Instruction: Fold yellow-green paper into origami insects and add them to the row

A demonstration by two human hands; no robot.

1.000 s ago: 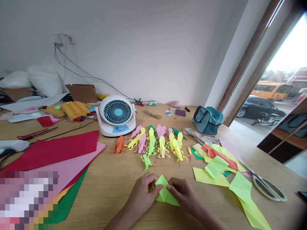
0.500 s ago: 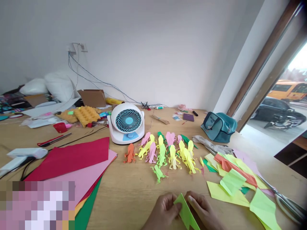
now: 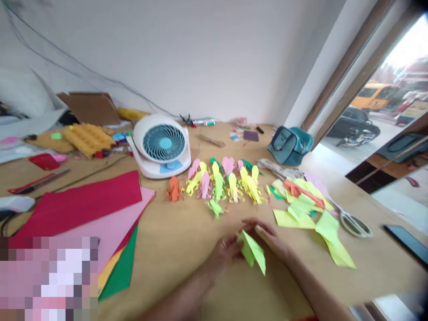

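A folded light green paper (image 3: pixel 253 253) is pinched between the thumb and fingers of my left hand (image 3: pixel 230 248), its loose flap pointing down toward me. My right hand (image 3: pixel 272 240) is at the paper's upper right side, fingers stretched out to the left past its top corner. Its thumb stands off the paper; whether the fingertips touch the sheet from behind is hidden. Beyond my hands, several folded paper frogs stand in a group, among them a light green frog (image 3: pixel 216 208), an orange frog (image 3: pixel 174 189) and a yellow frog (image 3: pixel 254 191).
To the right lie loose paper pieces (image 3: pixel 334 240), scissors (image 3: pixel 356 225) and a phone (image 3: pixel 406 240). Large coloured sheets (image 3: pixel 90 205) spread at the left. A white fan (image 3: pixel 162 142) stands behind them. At the back right sits a teal bag (image 3: pixel 290 145).
My view has shifted, bringing the phone into sight on the right. Both hands have moved up and away from the lower edge. The paper's folded flap now hangs apart, and my right thumb is farther from it.
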